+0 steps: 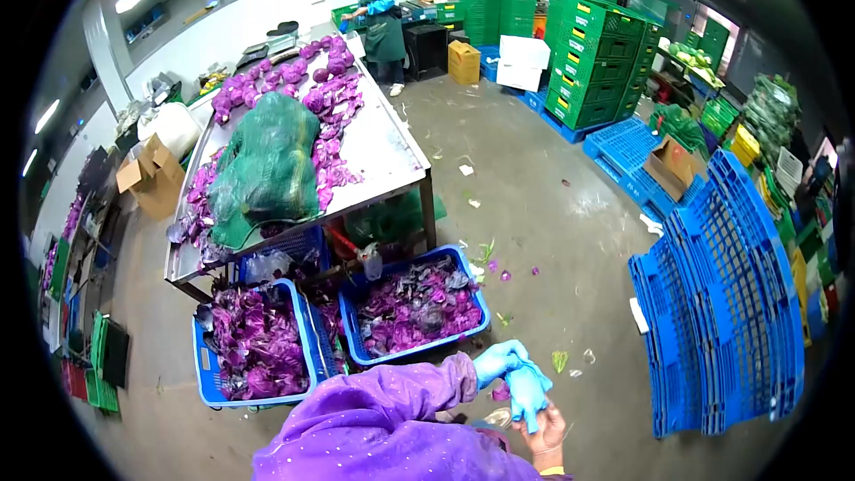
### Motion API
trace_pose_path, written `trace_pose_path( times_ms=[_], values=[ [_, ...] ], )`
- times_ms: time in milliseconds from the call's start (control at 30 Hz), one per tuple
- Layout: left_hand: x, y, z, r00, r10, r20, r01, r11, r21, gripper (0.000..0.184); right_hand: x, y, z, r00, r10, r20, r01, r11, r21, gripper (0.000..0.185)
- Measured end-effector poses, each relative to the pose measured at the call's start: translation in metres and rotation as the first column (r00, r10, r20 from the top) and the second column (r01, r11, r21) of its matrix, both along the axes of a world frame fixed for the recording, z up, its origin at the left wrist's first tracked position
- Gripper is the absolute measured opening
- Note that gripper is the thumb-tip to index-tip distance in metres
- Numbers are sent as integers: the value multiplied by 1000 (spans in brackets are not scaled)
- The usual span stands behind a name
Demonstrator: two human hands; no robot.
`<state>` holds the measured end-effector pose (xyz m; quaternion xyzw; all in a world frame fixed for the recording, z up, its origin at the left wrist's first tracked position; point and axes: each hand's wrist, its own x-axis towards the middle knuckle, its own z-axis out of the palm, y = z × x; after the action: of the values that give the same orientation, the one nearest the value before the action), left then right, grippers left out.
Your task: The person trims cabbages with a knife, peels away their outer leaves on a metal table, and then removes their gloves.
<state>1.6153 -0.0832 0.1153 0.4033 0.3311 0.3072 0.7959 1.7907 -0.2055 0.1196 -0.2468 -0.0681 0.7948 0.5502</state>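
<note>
My left hand (500, 363), in a light blue glove, is closed on a second crumpled light blue glove (529, 389) in front of my body. My right hand (549, 433) is bare, and its fingers pinch the lower end of that loose glove. A purple sleeve covers my left arm. Just left of my hands stands a blue basket (485, 319) with purple cabbage leaves (419, 307) in it. Farther left, another blue basket (199, 365) holds more purple leaves (258, 347).
A metal table (387, 156) bears purple cabbages (258, 85) and a filled green net bag (267, 156). Behind it stands a person (383, 18) in an apron. Blue pallets (712, 303) stand at right, green crates (592, 58) behind. Leaf scraps (559, 361) litter the floor.
</note>
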Motion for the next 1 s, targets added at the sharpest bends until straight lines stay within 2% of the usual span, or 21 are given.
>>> trace_pose_path(
  times_ms=[33,100,167,233,300,333,367,433,467,533,567,600,633,700,733,833,900,967,1000],
  values=[
    [13,13,10,994,89,-56,-92,995,-49,15,16,19,3,999,24,-36,-24,1000,-7,46],
    [31,38,25,985,152,-84,-146,987,70,14,48,57,7,992,72,-106,-74,997,-21,46],
    [53,62,25,958,278,-74,-258,943,209,14,70,104,9,988,141,-69,-143,990,-14,47],
    [71,91,5,889,452,-73,-395,839,375,17,64,153,40,979,183,93,-187,982,32,51],
    [81,115,-5,736,622,-268,-430,735,525,16,57,197,32,972,192,138,-205,975,84,47],
    [85,129,-10,778,598,-194,-501,776,383,15,56,217,39,960,241,145,-256,962,94,42],
    [85,145,-11,815,554,-171,-479,809,339,3,52,235,31,948,188,257,-213,974,72,38],
    [105,177,39,832,537,-141,-537,843,39,6,53,274,21,904,142,402,-191,978,83,37],
    [110,201,37,843,531,84,-502,833,-234,12,61,295,12,893,165,419,-215,974,74,38],
    [117,252,39,839,469,275,-385,870,-309,14,80,347,5,872,179,456,-209,978,16,42],
    [134,278,10,865,485,126,-487,873,-18,15,84,374,8,871,78,484,-76,997,-24,49],
    [147,317,-42,858,508,81,-512,832,214,16,96,404,3,848,65,526,-74,997,-4,49],
    [148,351,-38,846,531,38,-512,791,336,16,106,438,0,823,55,566,-79,997,17,50],
    [146,405,-20,818,500,283,-547,829,114,15,111,505,6,676,70,733,-97,995,-7,36],
    [131,424,6,859,394,327,-384,918,-97,14,113,539,6,639,85,765,-138,990,5,31],
    [109,479,32,817,532,221,-526,846,-91,13,80,619,21,549,41,835,-212,973,92,22],
    [90,519,23,746,619,246,-626,778,-56,15,55,664,19,523,29,852,-290,946,145,22],
    [65,553,24,668,706,236,-716,696,-54,17,25,700,31,740,207,640,-335,938,84,24],
    [49,568,15,702,688,186,-697,717,-23,19,15,720,21,799,255,545,-348,934,73,21]
  ],
)
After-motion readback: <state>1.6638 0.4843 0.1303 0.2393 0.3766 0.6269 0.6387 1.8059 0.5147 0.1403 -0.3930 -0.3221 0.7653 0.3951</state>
